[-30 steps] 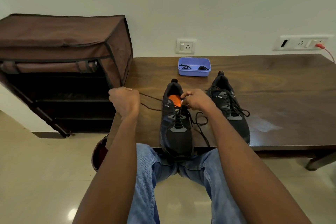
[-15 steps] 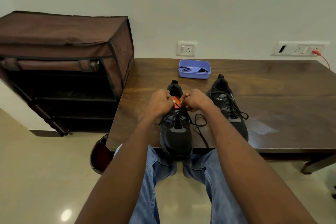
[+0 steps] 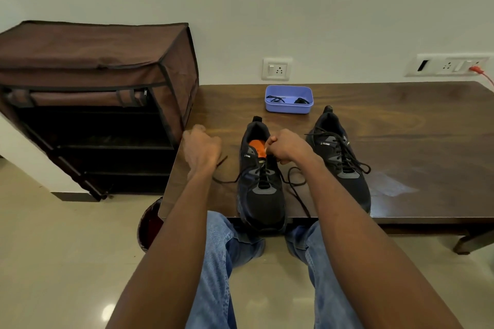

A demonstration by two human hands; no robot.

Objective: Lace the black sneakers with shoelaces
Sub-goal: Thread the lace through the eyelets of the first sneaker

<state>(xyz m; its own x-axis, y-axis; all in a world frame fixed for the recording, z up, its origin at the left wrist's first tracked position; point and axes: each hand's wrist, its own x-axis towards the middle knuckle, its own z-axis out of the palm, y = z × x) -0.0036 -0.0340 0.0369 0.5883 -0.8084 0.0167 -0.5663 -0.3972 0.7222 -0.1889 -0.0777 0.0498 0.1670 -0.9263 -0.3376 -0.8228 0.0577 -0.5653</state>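
Dark wood table point(image 3: 401, 120) by a plain wall; near shoe point(image 3: 260, 181) lies toe toward the person, half-laced. L hand point(image 3: 201, 149) fisted round the lace point(image 3: 227, 180), drawn out leftward, crosswise to shoe's length; R hand point(image 3: 286, 145) pinches at the eyelets w/ the other end. Second shoe point(image 3: 340, 157) laced.

Two black sneakers point(image 3: 263, 181) point(image 3: 340, 157) stand on one wooden table point(image 3: 427, 141). One blue tray point(image 3: 288, 100) sits behind them, holding two dark lace bundles point(image 3: 276, 99) point(image 3: 301, 101). Two hands point(image 3: 201, 151) point(image 3: 287, 145) are in view. One brown fabric shoe rack point(image 3: 93, 88) stands alongside. Two wall socket plates point(image 3: 276, 69) point(image 3: 449, 64) are counted.
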